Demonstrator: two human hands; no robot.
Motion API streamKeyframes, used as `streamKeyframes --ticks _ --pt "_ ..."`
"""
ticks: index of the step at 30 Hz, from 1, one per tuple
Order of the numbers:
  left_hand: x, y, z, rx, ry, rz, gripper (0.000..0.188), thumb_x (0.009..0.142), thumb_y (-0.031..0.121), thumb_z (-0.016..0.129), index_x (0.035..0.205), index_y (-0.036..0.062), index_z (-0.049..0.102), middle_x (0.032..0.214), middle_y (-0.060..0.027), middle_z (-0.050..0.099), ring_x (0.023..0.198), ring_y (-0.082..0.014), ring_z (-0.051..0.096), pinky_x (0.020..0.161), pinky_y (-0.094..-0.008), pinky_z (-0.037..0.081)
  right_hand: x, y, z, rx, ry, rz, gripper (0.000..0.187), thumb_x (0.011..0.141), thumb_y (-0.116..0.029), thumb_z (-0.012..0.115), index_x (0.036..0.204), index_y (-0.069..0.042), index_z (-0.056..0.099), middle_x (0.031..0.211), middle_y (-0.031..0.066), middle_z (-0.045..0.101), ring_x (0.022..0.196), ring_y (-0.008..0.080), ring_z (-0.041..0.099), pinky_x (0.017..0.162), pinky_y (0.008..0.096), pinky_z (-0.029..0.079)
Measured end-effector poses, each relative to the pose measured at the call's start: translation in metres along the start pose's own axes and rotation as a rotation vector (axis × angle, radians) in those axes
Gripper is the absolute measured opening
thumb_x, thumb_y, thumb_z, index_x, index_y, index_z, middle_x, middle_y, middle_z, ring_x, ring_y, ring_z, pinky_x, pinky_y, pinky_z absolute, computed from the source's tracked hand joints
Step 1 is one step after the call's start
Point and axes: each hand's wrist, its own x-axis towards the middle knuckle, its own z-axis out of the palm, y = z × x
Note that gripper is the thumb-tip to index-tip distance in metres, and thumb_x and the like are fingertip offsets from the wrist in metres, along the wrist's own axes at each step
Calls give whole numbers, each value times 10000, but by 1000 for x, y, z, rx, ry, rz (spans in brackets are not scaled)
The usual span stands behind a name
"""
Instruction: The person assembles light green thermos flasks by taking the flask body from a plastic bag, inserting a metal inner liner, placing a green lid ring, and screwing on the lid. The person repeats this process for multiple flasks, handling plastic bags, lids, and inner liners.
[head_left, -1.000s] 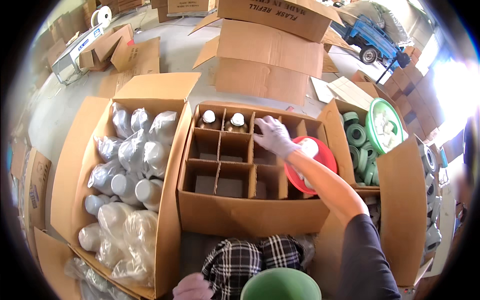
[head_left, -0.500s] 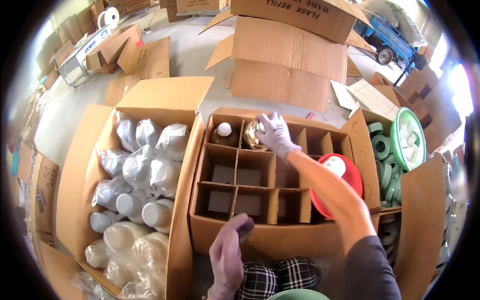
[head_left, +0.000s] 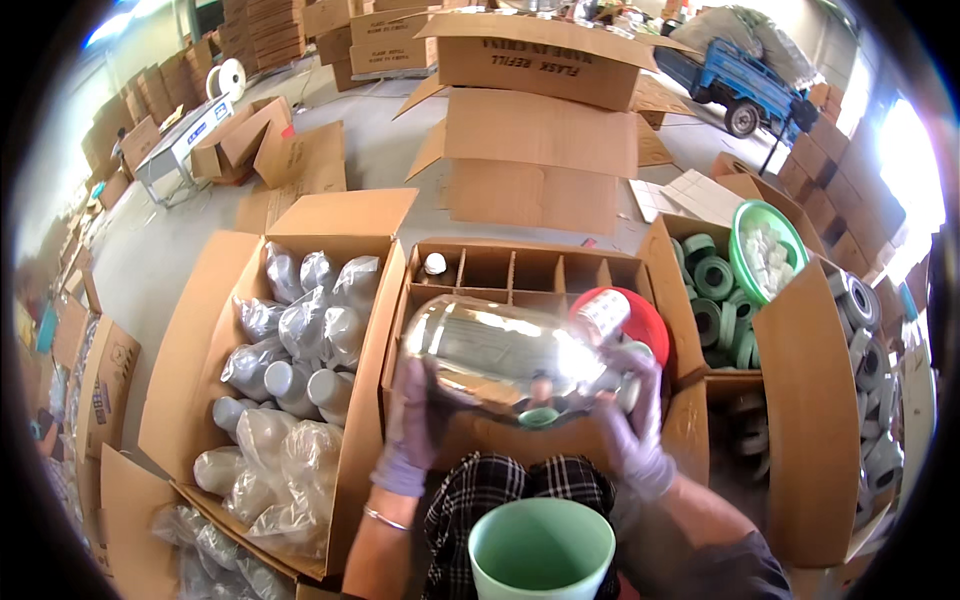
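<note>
Floor (head_left: 400, 170): grey, and it carries all the boxes.
Far boxes (head_left: 540, 120): big brown boxes with open flaps stand on the floor past the near ones.
Blue cart (head_left: 735, 75): it stands far off by the top right corner of the floor.
Left box (head_left: 200, 330): a big open brown box. It is full of white bottles in clear bags (head_left: 300, 330).
Middle box (head_left: 500, 275): an open brown box just beside the left box. Card walls split it into small square holes. One white-topped bottle (head_left: 434, 265) stands in the far left corner hole.
Right box (head_left: 810, 400): an open brown box on the right side. Rolls of green tape (head_left: 715, 290) lie in its far end and grey rolls (head_left: 860, 300) lie along its right edge.
Green bowl (head_left: 768, 245): it sits on the far edge of the right box, with white bits in it.
Red bowl (head_left: 640, 320): it rests at the right edge of the middle box.
Shiny flask (head_left: 500, 355): a silver, mirror-like bottle shape. It lies on its side in the air above the near part of the middle box.
Left hand (head_left: 412, 415): in a thin glove, curled around the left end of the shiny flask.
Right hand (head_left: 635, 420): in a thin glove, fingers wrapped around the right end of the shiny flask.
Green cup (head_left: 541, 550): a pale green cup, open side up, at the near edge, just below the hands.
</note>
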Motion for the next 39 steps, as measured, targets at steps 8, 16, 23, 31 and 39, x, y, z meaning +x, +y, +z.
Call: streamKeyframes --ticks 8,16,23,31,39 --pt "-61 96 52 651 -480 136 1025 616 370 911 1442 6 425 1499 -125 408 1419 -239 359 1174 -353 287 -114 -42 -33 305 -181 230 548 838 -190 611 1313 50 481 1273 205 498 1203 337 501 1069 421 379" --pt "-231 63 -10 567 -57 -130 1021 648 455 881 1425 36 367 1348 -153 517 1264 -286 524 1083 -423 430 -306 -65 -63 -27 -369 22 702 860 -452 650 1373 -6 474 1428 267 390 1312 448 400 1087 570 308" --pt "-303 6 -109 1249 -125 -120 526 870 64 702 1362 14 524 1293 -136 630 1183 -210 606 1000 -380 489 -212 -86 -24 348 -394 73 945 855 -637 615 1457 23 305 1409 247 383 1315 393 404 1111 478 329" --pt "-261 -8 -137 1051 -76 -71 522 877 212 713 1332 17 547 1255 -133 645 1145 -245 625 967 -400 505 -123 -103 10 447 -595 -386 904 771 -268 848 1464 28 349 1447 270 409 1317 409 448 1104 469 364" --pt "-246 -12 -147 1039 -94 -128 528 855 219 720 1317 25 556 1219 -138 646 1109 -261 630 941 -397 508 -111 -123 13 494 -607 -317 896 742 -258 854 1445 30 379 1389 226 465 1248 384 490 1064 454 386"
